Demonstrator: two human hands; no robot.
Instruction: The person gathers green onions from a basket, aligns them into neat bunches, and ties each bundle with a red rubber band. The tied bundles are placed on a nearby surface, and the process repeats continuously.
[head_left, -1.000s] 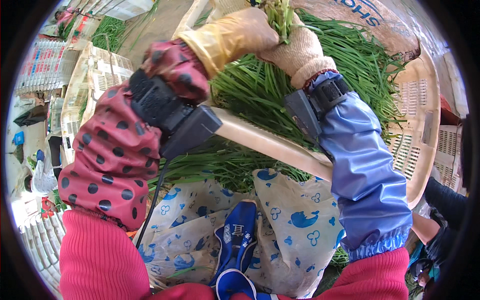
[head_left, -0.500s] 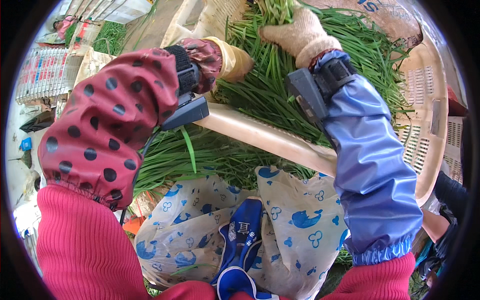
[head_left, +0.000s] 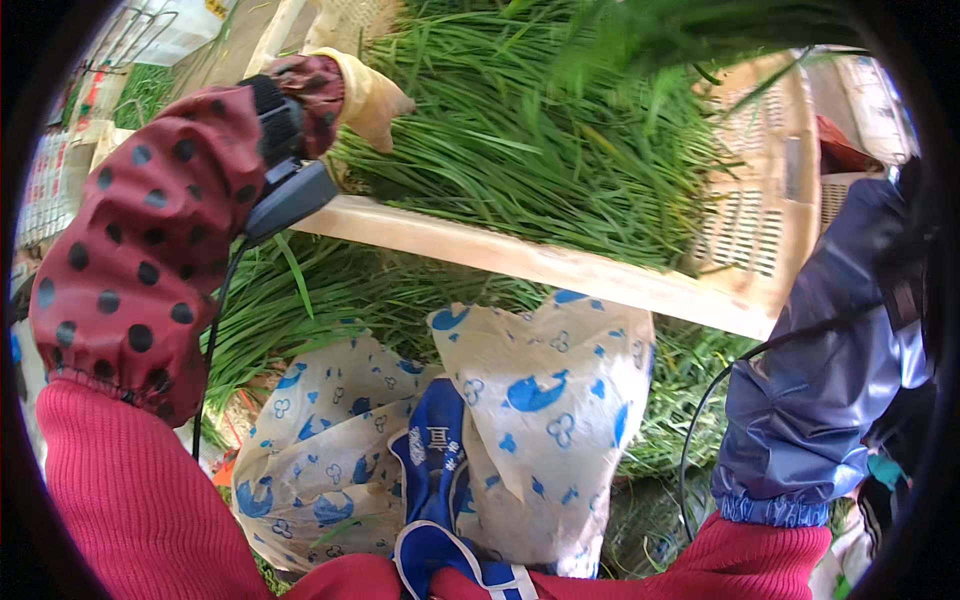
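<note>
While long, slender green leaves (head_left: 520,150) lie heaped, I cannot tell if the left hand (head_left: 376,104) grips any.

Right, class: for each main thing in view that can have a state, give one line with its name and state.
Cream slatted plastic crate: open-topped, loaded
Long, thin green leaves inside it: heaped, roughly aligned
Left hand in pale yellow glove: by those leaves; open or shut unclear
Right hand: out of view
Pale plastic sheet with blue whales: creased
Maroon black-dotted sleeve: wrinkled
Shiny blue sleeve: creased
</note>
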